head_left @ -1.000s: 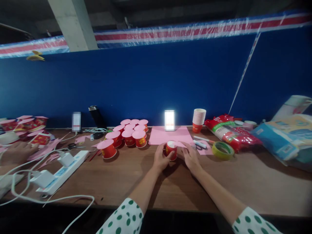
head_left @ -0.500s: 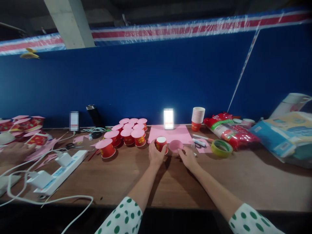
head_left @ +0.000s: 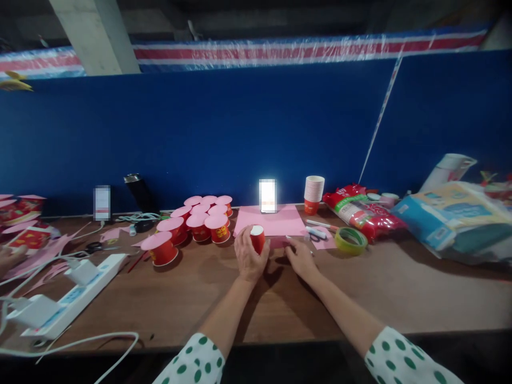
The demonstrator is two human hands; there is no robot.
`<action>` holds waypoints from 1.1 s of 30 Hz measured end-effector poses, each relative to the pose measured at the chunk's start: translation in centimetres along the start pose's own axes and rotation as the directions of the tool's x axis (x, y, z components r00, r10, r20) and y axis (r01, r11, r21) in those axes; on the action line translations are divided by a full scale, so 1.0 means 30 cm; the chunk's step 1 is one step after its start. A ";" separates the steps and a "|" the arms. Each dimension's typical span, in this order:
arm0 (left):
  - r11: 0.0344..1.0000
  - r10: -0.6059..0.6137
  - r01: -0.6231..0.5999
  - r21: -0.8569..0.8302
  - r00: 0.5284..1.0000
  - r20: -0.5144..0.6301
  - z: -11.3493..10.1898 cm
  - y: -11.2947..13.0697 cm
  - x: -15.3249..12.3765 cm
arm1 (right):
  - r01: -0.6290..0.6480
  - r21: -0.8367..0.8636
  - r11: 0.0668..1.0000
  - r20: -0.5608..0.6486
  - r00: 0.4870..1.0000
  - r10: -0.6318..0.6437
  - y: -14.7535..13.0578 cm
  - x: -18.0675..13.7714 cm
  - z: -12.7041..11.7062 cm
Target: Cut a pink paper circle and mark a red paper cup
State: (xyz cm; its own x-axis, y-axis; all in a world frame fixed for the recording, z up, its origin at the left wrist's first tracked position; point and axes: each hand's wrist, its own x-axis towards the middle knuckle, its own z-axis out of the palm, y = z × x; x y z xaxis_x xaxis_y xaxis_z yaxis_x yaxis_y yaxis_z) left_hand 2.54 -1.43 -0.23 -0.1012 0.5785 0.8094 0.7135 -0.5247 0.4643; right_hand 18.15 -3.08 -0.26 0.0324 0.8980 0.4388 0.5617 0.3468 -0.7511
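Red cup (head_left: 258, 241), one: long axis near upright, encircled by left hand's (head_left: 248, 258) fingers, the nearer hand. Right hand (head_left: 300, 258): right of cup, beside pink paper piece (head_left: 278, 242); whether its fingers pinch anything, indiscernible.

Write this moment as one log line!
left hand: holds red cup; right hand: near pink paper, grip unclear; cup stack: upright
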 end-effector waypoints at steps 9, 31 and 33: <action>0.997 -0.059 0.056 -0.048 0.997 -0.054 -0.004 -0.010 0.003 | 0.101 -0.305 0.947 0.091 0.993 -0.077 0.038 0.133 -0.179; 0.985 -0.134 0.139 -0.107 0.989 0.056 -0.003 0.004 0.002 | 0.022 -0.858 0.513 0.252 0.889 0.383 0.239 0.350 -0.429; 0.990 -0.110 0.112 -0.085 0.994 0.023 -0.005 0.004 0.009 | 0.089 -0.834 0.545 0.346 0.854 0.389 0.244 0.361 -0.415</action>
State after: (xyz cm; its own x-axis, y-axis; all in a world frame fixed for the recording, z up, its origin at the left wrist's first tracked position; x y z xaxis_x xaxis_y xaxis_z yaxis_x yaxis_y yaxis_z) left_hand 2.51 -1.44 0.10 -0.1634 0.6469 0.7448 0.6363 -0.5079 0.5807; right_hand 32.91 5.80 5.13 -0.0397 0.9953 -0.0886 0.9982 0.0435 0.0410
